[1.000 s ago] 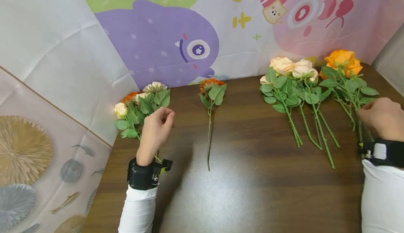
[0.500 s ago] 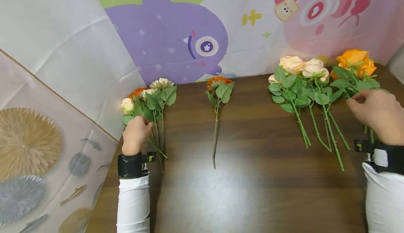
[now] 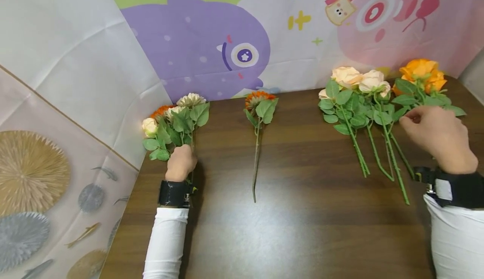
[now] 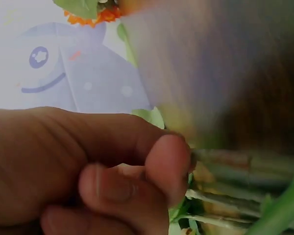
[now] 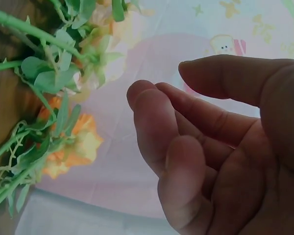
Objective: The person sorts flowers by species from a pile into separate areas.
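Note:
My left hand (image 3: pixel 181 162) is over the stems of the left flower bunch (image 3: pixel 177 119), which has white and orange-red blooms and a cream rosebud. In the left wrist view its fingers (image 4: pixel 167 164) are curled, with the tips meeting at a flower stem (image 4: pixel 220 159) that they appear to pinch; the contact is partly hidden. My right hand (image 3: pixel 438 138) hovers beside the orange roses (image 3: pixel 421 75), its fingers loosely bent. Nothing lies between thumb and fingers in the right wrist view. Cream roses (image 3: pixel 372 81) lie to that hand's left.
A single orange-red flower (image 3: pixel 260 100) with a long stem lies mid-table, apart from the bunches. The brown wooden table (image 3: pixel 295 220) meets a printed cloth backdrop (image 3: pixel 196 43) behind the blooms. A pale patterned cloth (image 3: pixel 75 165) borders the left side.
My left hand first went left to the bunch, then shifted right onto its stems. My right hand has moved up and left, away from the orange rose stems. The flowers stay put.

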Available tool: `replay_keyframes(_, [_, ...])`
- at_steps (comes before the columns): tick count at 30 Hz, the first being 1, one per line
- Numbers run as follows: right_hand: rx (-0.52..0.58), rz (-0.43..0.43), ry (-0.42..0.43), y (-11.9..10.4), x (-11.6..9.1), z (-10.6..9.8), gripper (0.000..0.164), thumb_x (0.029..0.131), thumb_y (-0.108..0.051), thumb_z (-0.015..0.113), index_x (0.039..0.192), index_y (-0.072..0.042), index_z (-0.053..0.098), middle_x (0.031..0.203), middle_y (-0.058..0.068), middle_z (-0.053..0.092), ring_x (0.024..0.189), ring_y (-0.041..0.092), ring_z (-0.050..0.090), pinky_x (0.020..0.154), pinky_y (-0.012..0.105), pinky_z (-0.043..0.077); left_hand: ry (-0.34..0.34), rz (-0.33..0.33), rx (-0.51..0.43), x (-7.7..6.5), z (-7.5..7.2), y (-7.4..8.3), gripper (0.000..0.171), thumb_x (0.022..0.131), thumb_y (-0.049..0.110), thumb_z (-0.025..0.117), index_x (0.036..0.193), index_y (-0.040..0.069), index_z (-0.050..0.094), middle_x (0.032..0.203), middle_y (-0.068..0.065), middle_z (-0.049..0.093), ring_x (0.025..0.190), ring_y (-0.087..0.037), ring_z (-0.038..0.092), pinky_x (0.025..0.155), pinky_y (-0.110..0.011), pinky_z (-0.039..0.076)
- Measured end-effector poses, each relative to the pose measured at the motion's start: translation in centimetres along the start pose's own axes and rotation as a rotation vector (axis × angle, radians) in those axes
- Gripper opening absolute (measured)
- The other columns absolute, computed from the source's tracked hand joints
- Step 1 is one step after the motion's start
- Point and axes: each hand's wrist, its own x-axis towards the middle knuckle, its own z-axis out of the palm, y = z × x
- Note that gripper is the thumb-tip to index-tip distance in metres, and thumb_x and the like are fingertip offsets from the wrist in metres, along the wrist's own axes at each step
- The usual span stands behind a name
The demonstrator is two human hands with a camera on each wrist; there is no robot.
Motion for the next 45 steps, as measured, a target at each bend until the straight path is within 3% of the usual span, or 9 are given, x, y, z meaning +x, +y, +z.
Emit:
replay_keyframes(7, [0.008,-0.044,0.003,-1.1,-0.1,0.3,0.031,0.096,-0.022,0.053,0.104,0.004,0.067,0.095,0.029,0.065,0.073,0.046,0.061,0.053,0.057,0.045,0.086,0.109,-0.039,-0.4,-0.6,0.2,0.024,0.086,0.001,0.055,0.063,0.002,0.051,0.070,-0.017,0.058,0.062,-0.028,0.057,0.057,-0.042,0.049])
replay_keyframes(15, [0.036,-0.101,0.041,-2.6,-0.6,0.6,0.030,0.096,-0.020,0.052,0.102,0.005,0.067,0.086,0.026,0.066,0.062,0.036,0.059,0.047,0.048,0.042,0.245,0.211,-0.109,-1.5,-1.4,2.2,0.044,0.087,0.000,0.053,0.052,0.016,0.031,0.054,0.004,0.025,0.049,-0.017,0.033,0.046,-0.030,0.030])
replay_keyframes(19, [0.090,-0.208,0.130,-3.8,-1.1,0.6,0.025,0.096,-0.017,0.056,0.100,0.003,0.070,0.082,0.022,0.068,0.057,0.031,0.057,0.044,0.038,0.036,0.348,0.291,-0.176,-2.5,-1.8,4.0,0.037,0.092,0.004,0.056,0.058,0.010,0.044,0.054,0.000,0.039,0.048,-0.018,0.041,0.046,-0.030,0.032])
replay_keyframes(23, [0.135,-0.320,0.226,-5.6,-2.0,0.7,0.018,0.094,-0.014,0.061,0.097,0.000,0.072,0.079,0.018,0.069,0.055,0.024,0.055,0.046,0.035,0.035,0.413,0.386,-0.250,-3.8,-1.7,6.1,0.019,0.094,0.007,0.060,0.077,0.001,0.062,0.063,-0.007,0.060,0.051,-0.018,0.053,0.048,-0.029,0.040])
replay_keyframes(29, [0.220,-0.476,0.239,-9.4,-3.7,1.6,0.010,0.091,-0.010,0.067,0.094,-0.005,0.075,0.074,0.006,0.070,0.056,0.015,0.054,0.051,0.033,0.040,0.449,0.536,-0.368,-6.0,-0.9,9.2,0.012,0.096,0.008,0.061,0.087,0.001,0.064,0.065,-0.005,0.064,0.050,-0.011,0.051,0.048,-0.024,0.041])
replay_keyframes(33, [0.323,-0.630,0.160,-12.1,-5.0,3.0,0.007,0.090,-0.006,0.070,0.094,-0.008,0.075,0.078,-0.001,0.070,0.062,0.008,0.056,0.056,0.028,0.045,0.446,0.677,-0.479,-7.7,-0.1,11.0,0.010,0.095,0.006,0.064,0.086,0.003,0.063,0.064,-0.001,0.062,0.050,-0.006,0.048,0.047,-0.020,0.038])
replay_keyframes(37, [0.461,-0.744,0.040,-14.2,-6.6,4.4,0.014,0.091,-0.003,0.070,0.102,-0.008,0.074,0.091,0.000,0.073,0.069,0.004,0.058,0.060,0.026,0.049,0.377,0.806,-0.585,-9.5,1.0,12.8,0.007,0.094,0.005,0.066,0.087,0.003,0.064,0.064,0.001,0.064,0.052,-0.003,0.052,0.047,-0.016,0.040])
replay_keyframes(41, [0.626,-0.741,-0.119,-15.5,-8.0,5.3,0.020,0.094,-0.004,0.066,0.114,-0.005,0.071,0.096,0.001,0.072,0.066,0.004,0.057,0.058,0.025,0.049,0.267,0.903,-0.650,-10.9,2.3,14.3,0.005,0.094,0.005,0.065,0.090,0.003,0.063,0.065,0.000,0.066,0.054,0.000,0.056,0.048,-0.013,0.041])
replay_keyframes(45, [0.747,-0.685,-0.221,-16.3,-8.8,6.2,0.014,0.097,-0.005,0.063,0.109,-0.004,0.069,0.082,-0.003,0.067,0.059,0.009,0.059,0.053,0.025,0.050,0.185,0.928,-0.665,-11.8,3.3,15.1,0.006,0.095,0.004,0.065,0.089,0.004,0.063,0.067,0.000,0.066,0.056,0.003,0.054,0.048,-0.011,0.041])
